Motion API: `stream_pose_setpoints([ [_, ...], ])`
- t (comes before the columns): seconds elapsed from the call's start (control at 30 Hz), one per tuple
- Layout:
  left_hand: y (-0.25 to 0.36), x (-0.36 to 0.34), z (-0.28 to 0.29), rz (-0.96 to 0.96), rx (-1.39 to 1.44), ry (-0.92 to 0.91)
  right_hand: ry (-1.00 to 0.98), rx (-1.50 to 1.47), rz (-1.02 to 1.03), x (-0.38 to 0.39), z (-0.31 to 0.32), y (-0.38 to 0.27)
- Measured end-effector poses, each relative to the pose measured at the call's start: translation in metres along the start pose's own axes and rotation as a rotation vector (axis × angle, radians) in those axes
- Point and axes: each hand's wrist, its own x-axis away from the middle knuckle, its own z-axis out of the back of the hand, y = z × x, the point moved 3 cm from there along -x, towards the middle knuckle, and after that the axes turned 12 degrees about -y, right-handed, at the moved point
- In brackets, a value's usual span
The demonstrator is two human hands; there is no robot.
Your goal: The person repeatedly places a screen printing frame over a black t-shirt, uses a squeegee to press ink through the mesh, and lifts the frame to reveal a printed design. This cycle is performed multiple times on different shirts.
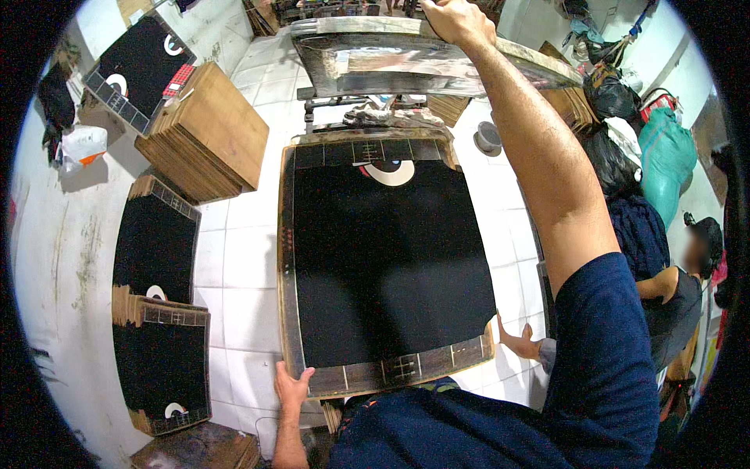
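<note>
My right hand is raised at the far end, its fingers closed over the edge of a long wooden screen-printing frame that stands tilted up. In front of me lies a flat board with a dark, line-marked border. A black fabric piece covers the board, with a white and red curved print near its far edge. My left hand grips the board's near left corner, thumb on top; its other fingers are partly hidden. At the near right corner, another person's hand reaches beside the board.
Stacked brown boards stand at left, with a black-covered board on top. More black-covered boards lie along the left wall. A grey round container sits on the tiled floor. Bags and a person are at right.
</note>
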Motion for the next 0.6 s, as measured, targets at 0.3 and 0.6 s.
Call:
stream_pose_setpoints([
  [0.3, 0.01, -0.01, -0.001, 0.031, 0.035, -0.052, 0.037, 0.027, 0.006, -0.014, 0.011, -0.012],
  [0.6, -0.001, -0.033, -0.007, 0.224, -0.033, -0.063, 0.043, 0.039, 0.001, -0.038, 0.011, -0.01],
])
